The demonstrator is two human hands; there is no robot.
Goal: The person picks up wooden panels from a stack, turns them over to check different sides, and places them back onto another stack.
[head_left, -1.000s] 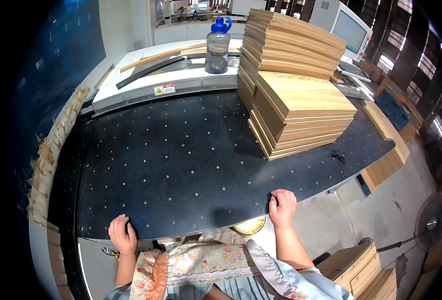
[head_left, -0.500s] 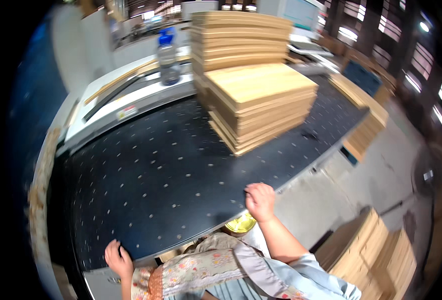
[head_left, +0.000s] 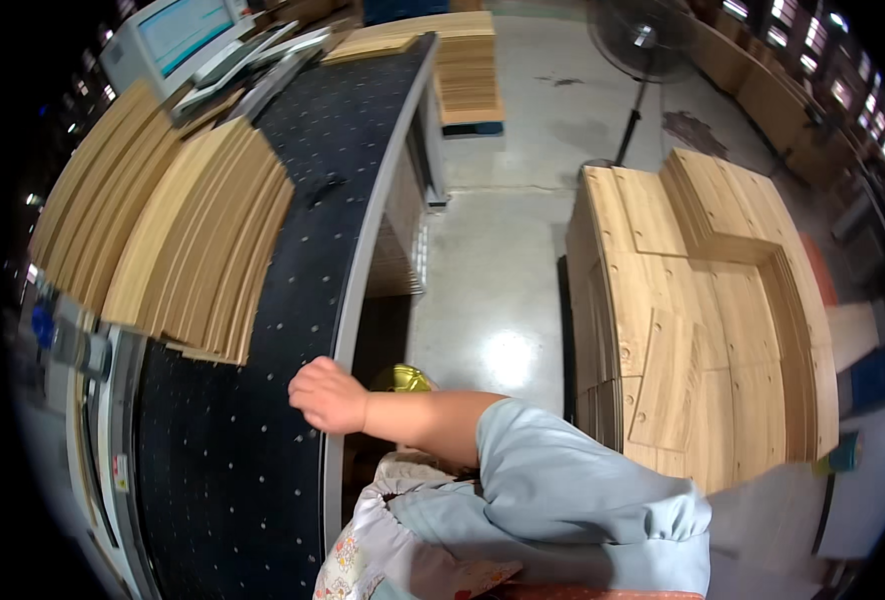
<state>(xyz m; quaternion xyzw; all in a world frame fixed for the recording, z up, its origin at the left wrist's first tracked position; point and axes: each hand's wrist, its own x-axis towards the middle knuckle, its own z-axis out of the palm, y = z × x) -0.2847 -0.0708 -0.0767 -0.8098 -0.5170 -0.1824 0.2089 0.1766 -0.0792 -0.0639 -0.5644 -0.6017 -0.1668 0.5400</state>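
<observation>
My right hand (head_left: 329, 395) rests on the near edge of the black table (head_left: 243, 440), which is dotted with small pale spots. Its fingers are curled in, with nothing seen in them. My left hand is out of view. On the table, beyond my right hand, stand two stacks of wood-grain boards: a nearer stack (head_left: 208, 240) and a taller stack (head_left: 103, 200) behind it.
To the right is a large pile of wood-grain panels (head_left: 678, 290) with one loose panel lying askew on top. A standing fan (head_left: 643, 40) is beyond it. A monitor (head_left: 178, 40), a blue-topped bottle (head_left: 73, 345) and another board stack (head_left: 468, 75) stand around the table.
My view has swung to the right, bringing the panel pile fully into sight. My left hand has gone out of view. My right hand stays at the table edge.
</observation>
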